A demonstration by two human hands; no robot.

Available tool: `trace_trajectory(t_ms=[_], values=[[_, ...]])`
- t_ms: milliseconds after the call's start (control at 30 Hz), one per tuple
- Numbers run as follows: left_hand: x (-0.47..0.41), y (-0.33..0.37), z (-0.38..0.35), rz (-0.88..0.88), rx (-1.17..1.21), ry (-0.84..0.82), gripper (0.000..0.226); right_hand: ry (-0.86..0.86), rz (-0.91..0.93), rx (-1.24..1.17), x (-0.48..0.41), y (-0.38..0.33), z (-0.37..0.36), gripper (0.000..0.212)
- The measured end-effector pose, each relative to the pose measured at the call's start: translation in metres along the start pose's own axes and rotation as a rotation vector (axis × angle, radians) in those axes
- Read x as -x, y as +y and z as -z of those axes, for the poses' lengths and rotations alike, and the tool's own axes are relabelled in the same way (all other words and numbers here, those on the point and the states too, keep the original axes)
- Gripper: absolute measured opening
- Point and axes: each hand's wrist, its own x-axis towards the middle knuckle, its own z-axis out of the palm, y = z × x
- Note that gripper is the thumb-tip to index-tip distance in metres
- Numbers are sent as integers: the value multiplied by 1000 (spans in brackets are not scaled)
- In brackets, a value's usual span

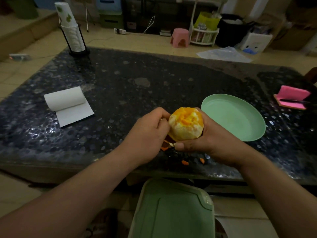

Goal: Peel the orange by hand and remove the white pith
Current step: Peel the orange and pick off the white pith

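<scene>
A mostly peeled orange (186, 124) shows white pith and patches of bare orange flesh, held just above the dark table near its front edge. My right hand (204, 140) cups it from the right and underneath, thumb curled along its lower edge. My left hand (149, 134) presses against the orange's left side with curled fingers, pinching at the skin or pith there; the fingertips are hidden between hand and fruit. Small bits of orange peel (185, 162) lie on the table under my hands.
A pale green plate (240, 127) sits right of the orange. A paper towel roll (66, 98) lies at the left, a cup stack (72, 35) at the back left, a pink sponge (291, 97) at the far right. A green bin lid (173, 212) is below the table edge.
</scene>
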Motion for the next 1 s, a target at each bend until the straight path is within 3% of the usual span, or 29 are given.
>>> trace_trajectory(t_ms=[133,333,467,700,867,1000], values=[[-1,1,-6,107,185,-70,27,47,-5,-45,-3,0,0,86],[-5,-2,-12,156,199,58,28,176,-23,5,-3,-4,-13,99],[-3,-2,-9,122,208,36,32,176,-58,-78,0,-8,-19,89],[8,1,-14,-109,-88,123,20,218,-148,-351,-2,-15,-24,69],[10,-1,-10,-302,-382,144,26,205,-255,-560,0,-22,-21,52],[10,-3,-7,-382,-520,95,30,228,-336,-547,-1,-24,-13,34]])
